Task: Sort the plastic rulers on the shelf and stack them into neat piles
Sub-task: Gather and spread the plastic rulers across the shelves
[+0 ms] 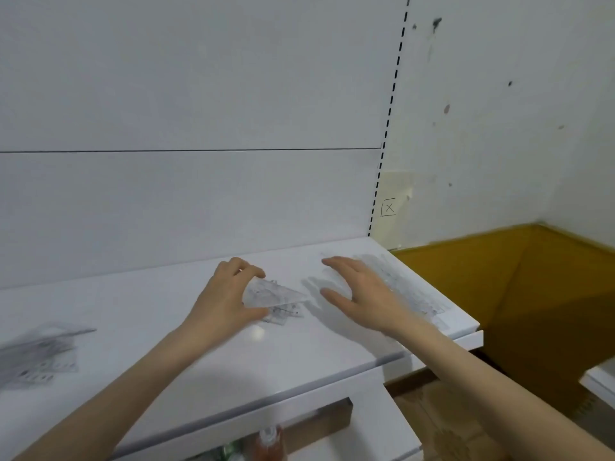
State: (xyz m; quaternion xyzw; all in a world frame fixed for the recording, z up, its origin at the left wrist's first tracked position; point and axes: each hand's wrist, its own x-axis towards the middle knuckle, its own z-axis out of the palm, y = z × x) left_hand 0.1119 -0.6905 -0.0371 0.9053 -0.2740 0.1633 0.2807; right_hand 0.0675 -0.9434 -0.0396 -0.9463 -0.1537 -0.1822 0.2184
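**Triangles going to their own pile**

Nearest, far left on the shelf (299, 361): a blurred heap of rulers (40, 354), unsorted, I judge. Centre: left hand (226, 301) pinches a clear triangular ruler (276, 292) by its edges just over a small pile (283, 312), probably to square it up. Beyond: right hand (362, 294) spread, holding nothing, over the straight rulers (409, 291).

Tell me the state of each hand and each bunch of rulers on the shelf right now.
left hand, pinching the triangular ruler.
triangular ruler, held over the middle pile.
middle pile, flat on the shelf, partly covered.
right hand, open, fingers spread over the straight rulers.
straight rulers, lying flat at the shelf's right end.
left heap, untidy, blurred.
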